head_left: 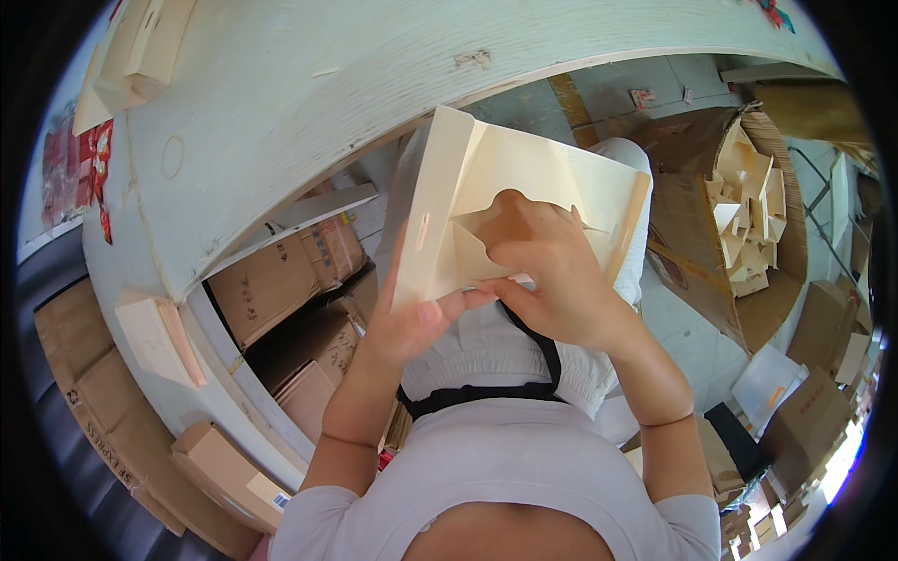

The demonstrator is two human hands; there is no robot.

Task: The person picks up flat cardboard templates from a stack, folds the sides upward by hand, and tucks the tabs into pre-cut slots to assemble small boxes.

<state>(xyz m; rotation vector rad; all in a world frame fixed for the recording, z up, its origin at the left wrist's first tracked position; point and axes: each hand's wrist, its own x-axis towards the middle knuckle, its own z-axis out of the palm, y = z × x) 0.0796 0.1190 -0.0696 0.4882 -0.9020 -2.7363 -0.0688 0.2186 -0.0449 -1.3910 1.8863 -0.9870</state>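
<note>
I hold a flat cream card box blank (486, 178) up in front of my lap, partly folded, with flaps bent inward. My left hand (412, 323) grips its lower left edge, fingers curled under the card. Pressing on a folded flap near the middle, my right hand (552, 271) has its thumb and fingers pinching the card. The blank's lower edge is hidden behind both hands.
A white wooden table (281, 103) curves across the top left, with folded cream boxes (140, 47) on it and one (159, 337) at its near edge. Brown cartons (271, 290) sit under the table. A large cardboard box (748, 206) of cream card pieces stands at right.
</note>
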